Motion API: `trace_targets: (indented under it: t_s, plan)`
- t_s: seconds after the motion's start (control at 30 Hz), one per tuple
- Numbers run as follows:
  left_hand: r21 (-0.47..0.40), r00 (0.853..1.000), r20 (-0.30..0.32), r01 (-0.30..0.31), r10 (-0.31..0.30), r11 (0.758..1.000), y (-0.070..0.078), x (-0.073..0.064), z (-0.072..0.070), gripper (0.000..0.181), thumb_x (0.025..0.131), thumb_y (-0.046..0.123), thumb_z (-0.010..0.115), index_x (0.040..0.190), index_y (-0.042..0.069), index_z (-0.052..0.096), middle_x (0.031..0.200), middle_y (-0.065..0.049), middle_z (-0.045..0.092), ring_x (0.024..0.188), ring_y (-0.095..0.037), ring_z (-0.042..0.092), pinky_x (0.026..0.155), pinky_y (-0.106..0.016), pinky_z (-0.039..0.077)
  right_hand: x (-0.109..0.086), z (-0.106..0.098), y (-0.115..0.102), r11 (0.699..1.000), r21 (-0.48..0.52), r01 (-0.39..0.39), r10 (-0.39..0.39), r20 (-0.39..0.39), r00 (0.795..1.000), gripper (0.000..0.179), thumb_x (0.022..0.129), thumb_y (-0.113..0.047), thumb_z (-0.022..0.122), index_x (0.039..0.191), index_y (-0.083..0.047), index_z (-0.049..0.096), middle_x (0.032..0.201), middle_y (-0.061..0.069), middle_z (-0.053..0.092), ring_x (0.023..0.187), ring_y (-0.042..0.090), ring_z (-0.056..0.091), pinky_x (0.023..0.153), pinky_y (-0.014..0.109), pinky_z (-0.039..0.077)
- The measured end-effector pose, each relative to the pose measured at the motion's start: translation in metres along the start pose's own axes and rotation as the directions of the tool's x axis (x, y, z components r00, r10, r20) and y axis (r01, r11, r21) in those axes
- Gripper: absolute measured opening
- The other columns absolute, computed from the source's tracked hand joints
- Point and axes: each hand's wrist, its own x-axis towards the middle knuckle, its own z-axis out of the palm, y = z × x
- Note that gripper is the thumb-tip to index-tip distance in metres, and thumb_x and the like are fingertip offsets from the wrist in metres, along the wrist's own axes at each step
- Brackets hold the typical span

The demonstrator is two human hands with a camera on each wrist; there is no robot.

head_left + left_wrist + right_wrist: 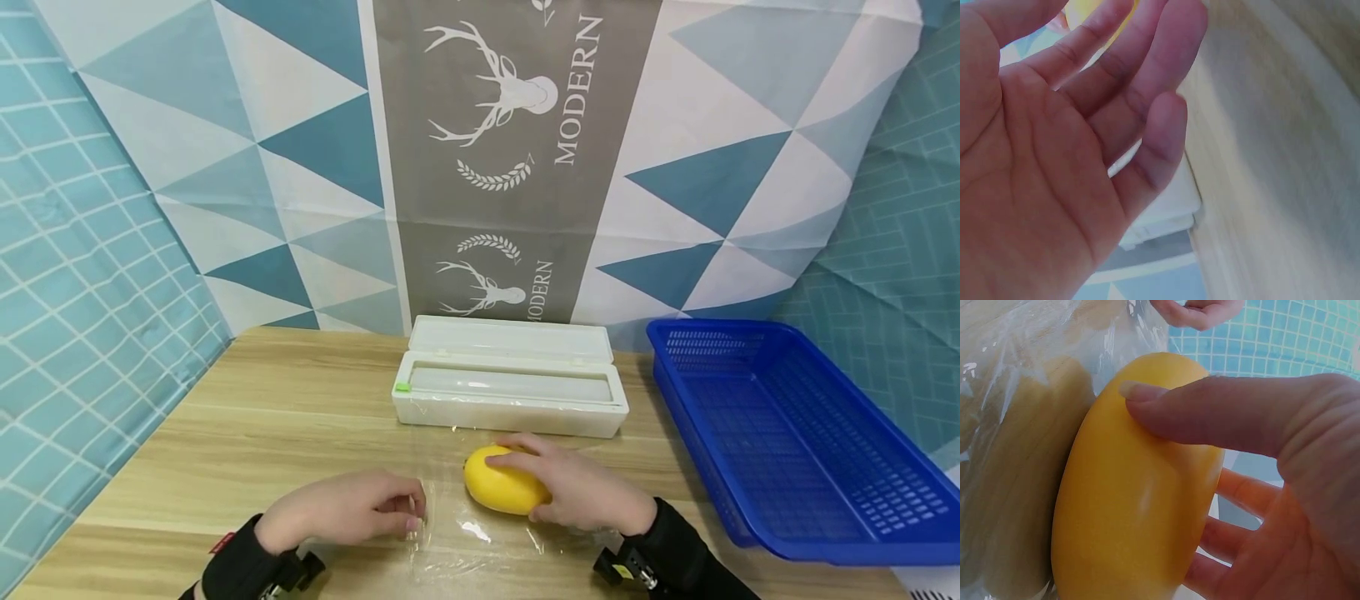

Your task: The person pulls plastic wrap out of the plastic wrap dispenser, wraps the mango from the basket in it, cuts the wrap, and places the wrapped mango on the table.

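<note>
A yellow mango [498, 485] lies on a sheet of clear cling film [457, 546] spread over the wooden table. My right hand [581, 483] grips it from the right; in the right wrist view the thumb [1197, 415] presses on its skin and the fingers go round the far side. At the film's left edge is my left hand [356, 507], fingers loosely bent, with a gap showing between thumb and forefinger. The left wrist view shows its bare palm [1035, 175]; its thumb tip is out of that frame. Behind the mango stands a white cling film box [510, 417], lid raised, roll inside.
A blue plastic basket [720, 467] stands on the right of the table [300, 400]. Patterned cloth [517, 192] hangs behind the table, and teal tile-patterned cloth [82, 250] covers the left side.
</note>
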Motion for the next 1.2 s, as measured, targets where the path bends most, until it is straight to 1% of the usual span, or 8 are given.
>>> trace_targets:
  t_s: [0.1, 0.2, 0.4, 0.6, 0.8, 0.93, 1.03, 1.2]
  plan:
    - [0.035, 0.998, -0.053, 0.047, -0.045, 0.998, -0.002, -0.002, -0.004, 0.018, 0.093, 0.046, 0.047, 0.098, 0.031, 0.055, 0.079, 0.015, 0.054, 0.066, -0.003, 0.048, 0.058, -0.024, 0.041, 0.0, 0.0, 0.001, 1.0, -0.003, -0.003, 0.003, 0.001, 1.0, 0.077, 0.074, -0.019, 0.073, 0.141, -0.033, 0.037, 0.148, 0.0, 0.029, 0.124, 0.022, 0.04, 0.096, 0.04, 0.037]
    - [0.06, 0.993, -0.105, 0.061, -0.054, 0.996, -0.004, -0.001, -0.006, 0.02, 0.093, 0.043, 0.048, 0.104, 0.028, 0.056, 0.086, 0.014, 0.055, 0.072, -0.003, 0.049, 0.064, -0.026, 0.043, 0.001, 0.0, 0.001, 1.0, -0.007, -0.005, 0.005, 0.0, 1.0, 0.077, 0.074, -0.02, 0.073, 0.14, -0.033, 0.037, 0.147, -0.001, 0.029, 0.124, 0.022, 0.041, 0.095, 0.04, 0.037]
    - [0.054, 0.995, -0.1, -0.006, 0.011, 0.999, -0.007, 0.002, -0.001, 0.034, 0.093, 0.041, 0.049, 0.123, 0.023, 0.054, 0.108, 0.011, 0.057, 0.085, -0.001, 0.051, 0.073, -0.028, 0.045, 0.0, 0.001, 0.001, 1.0, -0.012, 0.006, -0.006, 0.001, 1.0, 0.077, 0.073, -0.02, 0.073, 0.14, -0.034, 0.037, 0.147, -0.002, 0.029, 0.123, 0.022, 0.041, 0.095, 0.041, 0.037]
    - [-0.066, 0.994, -0.02, -0.111, 0.11, 0.992, -0.003, 0.005, 0.005, 0.027, 0.095, 0.036, 0.049, 0.116, 0.021, 0.058, 0.106, 0.011, 0.059, 0.089, 0.0, 0.053, 0.075, -0.026, 0.046, 0.0, 0.001, 0.0, 1.0, -0.003, 0.005, -0.005, 0.001, 1.0, 0.077, 0.074, -0.018, 0.073, 0.14, -0.034, 0.037, 0.146, -0.002, 0.029, 0.122, 0.021, 0.042, 0.095, 0.039, 0.037]
    - [-0.289, 0.97, 0.127, -0.164, 0.208, 0.943, 0.004, 0.009, 0.014, 0.026, 0.093, 0.028, 0.054, 0.115, 0.016, 0.058, 0.102, 0.009, 0.062, 0.086, -0.001, 0.056, 0.073, -0.024, 0.047, 0.0, 0.0, -0.001, 1.0, 0.007, -0.006, 0.006, 0.002, 1.0, 0.077, 0.074, -0.017, 0.073, 0.14, -0.034, 0.037, 0.146, 0.0, 0.031, 0.122, 0.021, 0.042, 0.095, 0.039, 0.038]
    - [-0.343, 0.958, 0.151, -0.182, 0.245, 0.921, 0.01, 0.01, 0.016, 0.028, 0.089, 0.026, 0.059, 0.115, 0.016, 0.058, 0.102, 0.007, 0.062, 0.086, -0.001, 0.056, 0.071, -0.024, 0.047, -0.001, 0.0, -0.001, 1.0, 0.007, 0.001, -0.001, -0.006, 1.0, 0.076, 0.074, -0.017, 0.073, 0.14, -0.033, 0.038, 0.145, 0.001, 0.031, 0.122, 0.021, 0.042, 0.095, 0.039, 0.038]
    - [-0.31, 0.961, 0.12, -0.203, 0.25, 0.929, 0.015, 0.011, 0.015, 0.026, 0.088, 0.023, 0.061, 0.113, 0.017, 0.059, 0.1, 0.009, 0.062, 0.083, -0.001, 0.056, 0.07, -0.024, 0.047, 0.0, 0.001, -0.001, 1.0, 0.006, 0.005, -0.005, -0.004, 1.0, 0.076, 0.074, -0.017, 0.072, 0.14, -0.032, 0.038, 0.145, 0.001, 0.031, 0.121, 0.02, 0.043, 0.095, 0.038, 0.038]
    - [-0.122, 0.966, -0.012, -0.258, 0.258, 0.959, 0.024, 0.017, 0.01, 0.021, 0.087, 0.018, 0.062, 0.107, 0.023, 0.061, 0.093, 0.016, 0.061, 0.081, 0.003, 0.054, 0.07, -0.024, 0.047, 0.0, 0.001, -0.001, 1.0, 0.001, -0.004, 0.004, 0.004, 1.0, 0.078, 0.073, -0.016, 0.073, 0.14, -0.034, 0.037, 0.145, 0.0, 0.031, 0.122, 0.02, 0.042, 0.095, 0.038, 0.038]
